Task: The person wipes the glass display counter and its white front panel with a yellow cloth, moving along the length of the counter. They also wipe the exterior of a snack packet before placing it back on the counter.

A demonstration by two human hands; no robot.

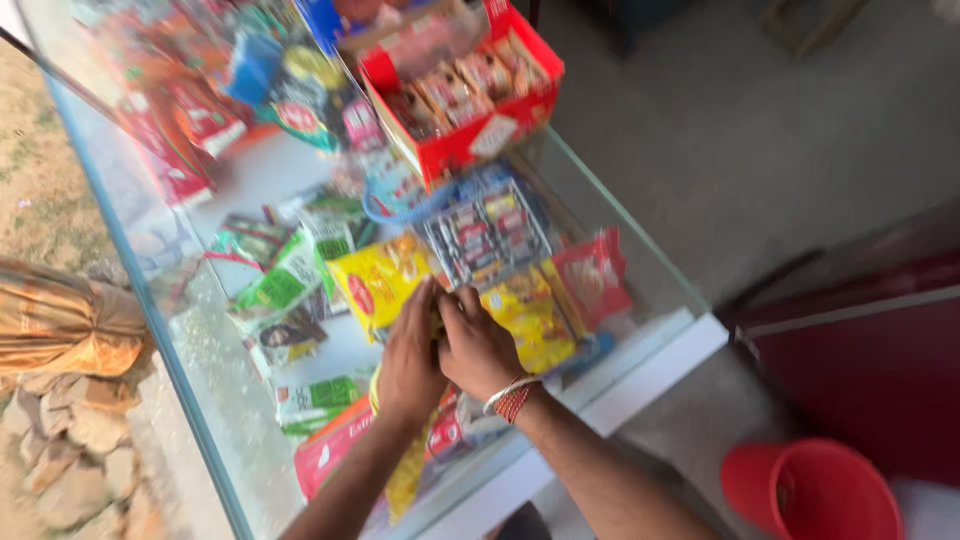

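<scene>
1. Left hand (410, 355) and right hand (478, 345) sit pressed together at centre frame, fingers curled onto a yellow packet (385, 280) on the glass counter (640, 265). Blur: can't tell how tight the grip is.
2. Risk: packets are stacked loose, so a tug could slide the yellow pouch (530, 315) or red pouch (592, 275) toward the right edge.
3. Red box (470, 90), upper centre, overhangs the pile and could tip.
4. Free room: bare glass at lower left; red bucket (812, 490) on the floor at lower right.
</scene>
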